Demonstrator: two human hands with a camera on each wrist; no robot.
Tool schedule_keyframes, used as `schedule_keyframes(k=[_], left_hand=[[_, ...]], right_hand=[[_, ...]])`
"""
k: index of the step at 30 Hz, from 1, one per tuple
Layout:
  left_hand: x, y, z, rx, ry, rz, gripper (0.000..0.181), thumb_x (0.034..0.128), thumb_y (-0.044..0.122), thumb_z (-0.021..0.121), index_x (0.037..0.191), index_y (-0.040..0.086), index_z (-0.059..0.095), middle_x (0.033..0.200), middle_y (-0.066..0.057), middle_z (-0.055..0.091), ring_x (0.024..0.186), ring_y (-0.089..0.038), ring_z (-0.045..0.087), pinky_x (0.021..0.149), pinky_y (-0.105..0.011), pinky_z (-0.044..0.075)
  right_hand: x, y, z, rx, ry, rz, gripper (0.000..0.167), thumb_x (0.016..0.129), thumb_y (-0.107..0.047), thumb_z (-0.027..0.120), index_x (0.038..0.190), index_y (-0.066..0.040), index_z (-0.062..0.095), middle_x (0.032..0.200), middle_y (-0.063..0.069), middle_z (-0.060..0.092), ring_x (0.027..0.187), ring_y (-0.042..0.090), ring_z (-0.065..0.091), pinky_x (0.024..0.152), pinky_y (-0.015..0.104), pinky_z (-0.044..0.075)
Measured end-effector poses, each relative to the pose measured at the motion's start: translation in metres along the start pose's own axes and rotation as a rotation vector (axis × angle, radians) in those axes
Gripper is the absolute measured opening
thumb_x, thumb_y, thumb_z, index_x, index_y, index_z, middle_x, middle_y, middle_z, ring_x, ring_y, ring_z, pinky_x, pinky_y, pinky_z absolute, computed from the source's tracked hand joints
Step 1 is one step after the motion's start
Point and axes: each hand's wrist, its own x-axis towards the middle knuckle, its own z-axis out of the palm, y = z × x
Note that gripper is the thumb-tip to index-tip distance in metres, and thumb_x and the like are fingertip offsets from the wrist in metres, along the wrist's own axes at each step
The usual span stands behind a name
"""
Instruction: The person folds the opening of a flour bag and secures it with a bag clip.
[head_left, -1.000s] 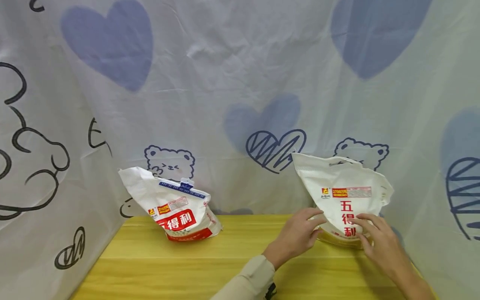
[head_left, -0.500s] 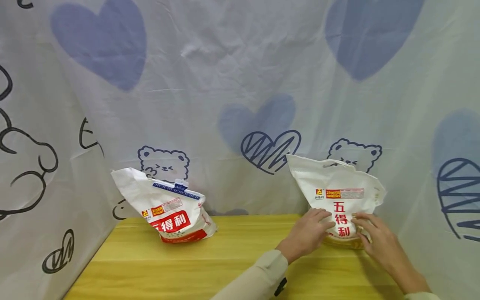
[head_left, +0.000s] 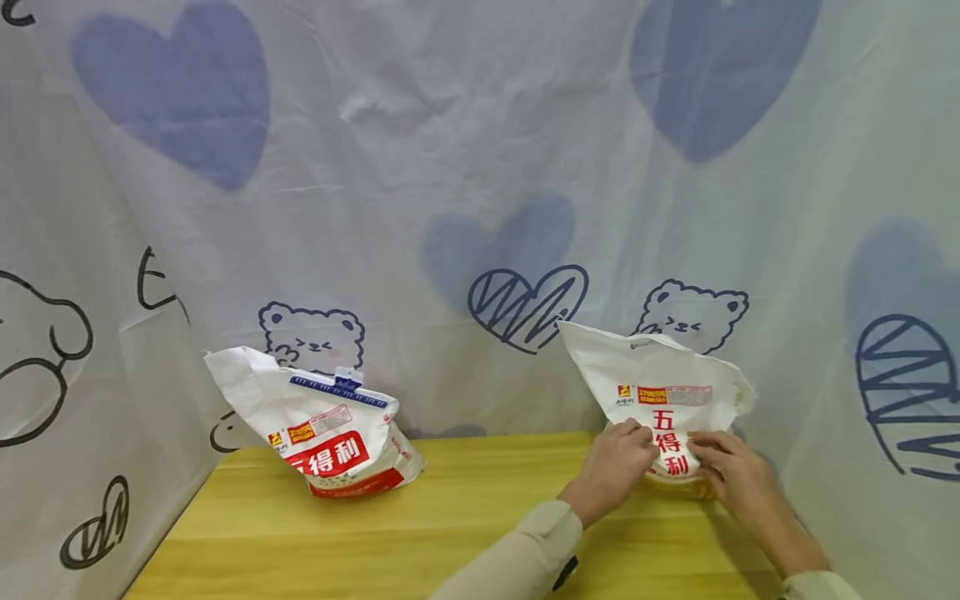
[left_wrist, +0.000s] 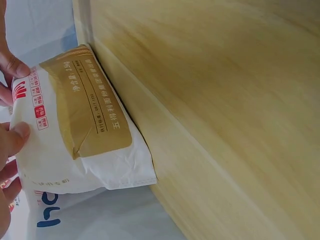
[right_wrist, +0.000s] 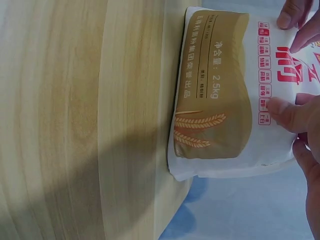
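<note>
A white flour bag (head_left: 678, 367) with red lettering stands on the right of the table, its top tilted back against the curtain. At its lower left side, my left hand (head_left: 618, 462) grips the bag with bent fingers. My right hand (head_left: 738, 479) pinches the right part of its front, thumb low and fingers above. In the left wrist view, thumb and fingers of the left hand (left_wrist: 9, 160) lie on the white part of the bag (left_wrist: 100, 100). The right wrist view has the right hand's thumb (right_wrist: 282, 111) pressing beside the red print, above the gold base panel.
Another flour bag (head_left: 345, 450), folded over and closed with a blue clip (head_left: 341, 387), leans at the table's left. Patterned curtains (head_left: 450, 125) enclose the back and sides. Yellow wooden tabletop (head_left: 450, 508) extends between the two bags.
Both hands have drawn in on the right bag, and the left fingers have bent more against it. The head view has shifted slightly right. The clipped bag stays in place.
</note>
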Motion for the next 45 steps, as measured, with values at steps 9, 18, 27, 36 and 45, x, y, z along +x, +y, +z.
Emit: schedule_keyframes(k=[9, 18, 27, 36, 45], left_hand=[[-0.003, 0.001, 0.006, 0.041, 0.082, 0.041, 0.014, 0.0969, 0.025, 0.071, 0.091, 0.035, 0.078, 0.090, 0.014, 0.061, 0.081, -0.005, 0.053, 0.065, -0.015, 0.045], [-0.011, -0.005, 0.006, 0.002, 0.111, 0.027, 0.010, 0.0947, 0.025, 0.073, 0.092, 0.033, 0.078, 0.094, 0.012, 0.064, 0.084, -0.006, 0.056, 0.071, -0.014, 0.048], [-0.036, -0.016, 0.004, -0.013, 0.132, 0.026, 0.008, 0.0941, 0.025, 0.075, 0.093, 0.031, 0.079, 0.091, 0.011, 0.062, 0.080, -0.006, 0.054, 0.067, -0.014, 0.046], [-0.063, -0.030, -0.011, -0.022, 0.127, -0.005, 0.007, 0.0893, 0.023, 0.078, 0.087, 0.030, 0.079, 0.090, 0.012, 0.063, 0.079, -0.006, 0.055, 0.067, -0.014, 0.047], [-0.093, -0.041, -0.029, -0.047, 0.114, -0.053, 0.008, 0.0861, 0.021, 0.080, 0.081, 0.027, 0.078, 0.088, 0.010, 0.064, 0.078, -0.007, 0.056, 0.067, -0.016, 0.048]], right_hand=[[-0.004, -0.001, 0.004, -0.043, -0.018, 0.019, 0.037, 0.056, 0.012, 0.090, 0.089, 0.000, 0.079, 0.099, 0.008, 0.069, 0.088, 0.029, 0.067, 0.073, 0.043, 0.053], [0.000, -0.005, 0.009, -0.018, 0.007, -0.050, 0.023, 0.061, 0.002, 0.085, 0.082, -0.003, 0.075, 0.089, 0.004, 0.067, 0.080, 0.026, 0.064, 0.065, 0.041, 0.052], [0.007, -0.027, 0.018, -0.010, -0.018, -0.067, 0.031, 0.058, 0.007, 0.090, 0.079, -0.007, 0.073, 0.087, 0.002, 0.065, 0.077, 0.023, 0.064, 0.064, 0.039, 0.053], [0.016, -0.054, 0.026, 0.058, -0.035, -0.073, 0.030, 0.061, 0.008, 0.090, 0.080, -0.008, 0.074, 0.091, 0.002, 0.067, 0.083, 0.020, 0.064, 0.071, 0.035, 0.055], [0.023, -0.084, 0.036, 0.116, -0.054, -0.091, 0.027, 0.067, 0.009, 0.087, 0.081, -0.009, 0.073, 0.089, -0.004, 0.061, 0.079, 0.013, 0.057, 0.071, 0.022, 0.052]])
